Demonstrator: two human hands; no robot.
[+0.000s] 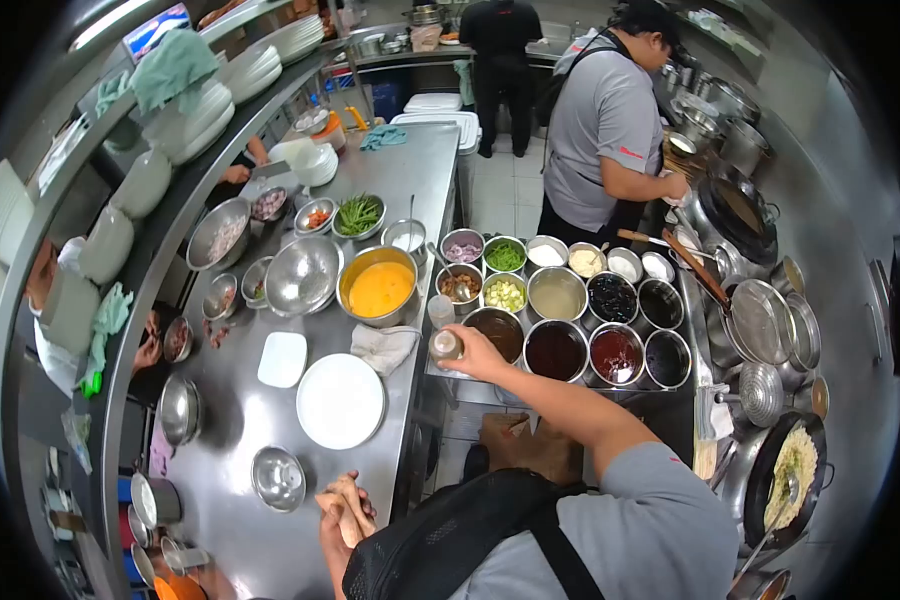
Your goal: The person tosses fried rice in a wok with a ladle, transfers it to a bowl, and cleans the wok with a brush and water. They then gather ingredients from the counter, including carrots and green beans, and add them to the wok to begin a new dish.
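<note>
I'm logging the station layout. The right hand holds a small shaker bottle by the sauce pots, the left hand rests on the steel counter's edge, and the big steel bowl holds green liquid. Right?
One detail is off. In the head view the big steel bowl holds yellow-orange liquid, not green. The rest stands: the right hand holds the small shaker bottle by the round steel sauce pots, and the left hand rests on the steel counter's edge.
</note>
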